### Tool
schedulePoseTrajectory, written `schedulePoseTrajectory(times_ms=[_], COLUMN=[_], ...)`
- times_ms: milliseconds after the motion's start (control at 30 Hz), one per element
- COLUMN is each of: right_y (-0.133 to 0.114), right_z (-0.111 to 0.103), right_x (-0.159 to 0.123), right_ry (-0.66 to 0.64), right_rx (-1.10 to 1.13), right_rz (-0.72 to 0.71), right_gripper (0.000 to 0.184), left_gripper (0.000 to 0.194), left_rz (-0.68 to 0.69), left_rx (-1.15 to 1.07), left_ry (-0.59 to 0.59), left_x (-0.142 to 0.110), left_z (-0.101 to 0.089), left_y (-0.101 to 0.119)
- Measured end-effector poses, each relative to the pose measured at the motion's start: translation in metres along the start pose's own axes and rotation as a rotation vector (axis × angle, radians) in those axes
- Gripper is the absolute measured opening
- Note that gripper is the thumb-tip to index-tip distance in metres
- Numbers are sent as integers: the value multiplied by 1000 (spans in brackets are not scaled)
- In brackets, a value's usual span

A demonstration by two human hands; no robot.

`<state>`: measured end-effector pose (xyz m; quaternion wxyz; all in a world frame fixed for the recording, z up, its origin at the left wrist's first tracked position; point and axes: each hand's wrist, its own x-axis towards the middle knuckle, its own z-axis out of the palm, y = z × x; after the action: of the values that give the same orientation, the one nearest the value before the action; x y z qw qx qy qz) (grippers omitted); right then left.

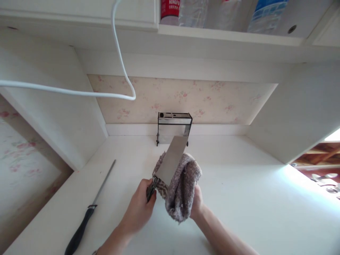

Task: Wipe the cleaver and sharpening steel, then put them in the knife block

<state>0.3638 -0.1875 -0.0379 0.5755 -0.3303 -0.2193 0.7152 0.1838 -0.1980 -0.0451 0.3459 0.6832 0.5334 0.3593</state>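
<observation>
My left hand is closed round the dark handle of a cleaver, whose broad grey blade points up and away from me. Folded beneath and beside the blade is a fluffy grey-brown towel. My right hand grips that towel from its right side; most of those fingers are hidden behind the cloth. The blade lies against the towel, both held above the white counter. Beyond the blade tip, a metal rack with a black frame stands by the back wall.
On the left of the white counter lies a sharpening steel with a black handle. A white cable hangs across the upper left. Overhead is an open cabinet shelf with bottles. White side panels bound the space.
</observation>
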Motion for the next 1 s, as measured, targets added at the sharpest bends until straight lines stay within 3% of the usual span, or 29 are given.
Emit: schedulePoseTrajectory(times_ms=[133, 267, 400, 500, 767, 1000], right_y=[18, 22, 22, 24, 17, -1], right_z=[16, 27, 21, 12, 11, -3], right_x=[-8, -10, -3, 3, 8, 16], right_ry=[-10, 48, 188, 203, 113, 145], right_rx=[5, -95, -101, -53, -57, -105], right_rz=[-94, -213, -179, -103, -48, -39], right_gripper=[34, 41, 50, 52, 49, 51], left_gripper=[18, 28, 47, 49, 53, 38], left_rz=[105, 241, 402, 465, 505, 433], left_rx=[151, 376, 708, 818, 724, 536], left_ry=[-33, -16, 158, 170, 205, 183], left_x=[-4, -7, -9, -11, -11, -5], left_z=[2, 9, 15, 16, 11, 2], left_y=[4, -11, -27, -28, -27, -28])
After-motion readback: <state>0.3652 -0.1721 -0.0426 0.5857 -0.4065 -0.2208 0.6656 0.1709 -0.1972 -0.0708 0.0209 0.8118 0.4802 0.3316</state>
